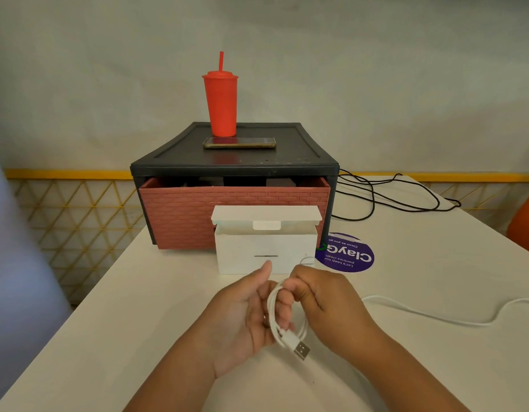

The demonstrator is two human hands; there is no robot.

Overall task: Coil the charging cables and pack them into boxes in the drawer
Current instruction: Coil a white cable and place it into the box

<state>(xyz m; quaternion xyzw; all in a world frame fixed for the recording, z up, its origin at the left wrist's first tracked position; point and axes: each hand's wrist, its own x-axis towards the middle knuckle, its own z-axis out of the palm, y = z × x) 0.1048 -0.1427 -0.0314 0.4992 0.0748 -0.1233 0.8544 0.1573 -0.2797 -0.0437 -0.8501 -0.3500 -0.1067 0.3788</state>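
View: head camera, looking down over a white table (132, 328).
Left hand (242, 316): palm turned up, thumb raised, fingers curled through the loops of a white USB cable (273, 307).
Right hand (325, 298): closed like a fist round the top of the same coil, knuckles toward the camera.
Cable: wound in a few long loops held between both hands just above the table; its USB-A plug (302, 350) sticks out at the bottom.
Box: a white cardboard box (266, 254) stands just beyond the hands, lid flap up, touching the drawer front.
Drawer: the brick-patterned drawer (192, 218) juts slightly from its black cabinet (233, 166); the contents are too dark to make out.
On the cabinet: a red tumbler (221, 105) with a straw, upright, and a phone (239, 142) lying flat before it.
Right side: a black cable (391, 197) lies loose beside the cabinet; a loose white cable (435, 318) trails off the frame edge, possibly the tail of the coil.
Sticker: a purple round sticker (349, 257) beside the box.
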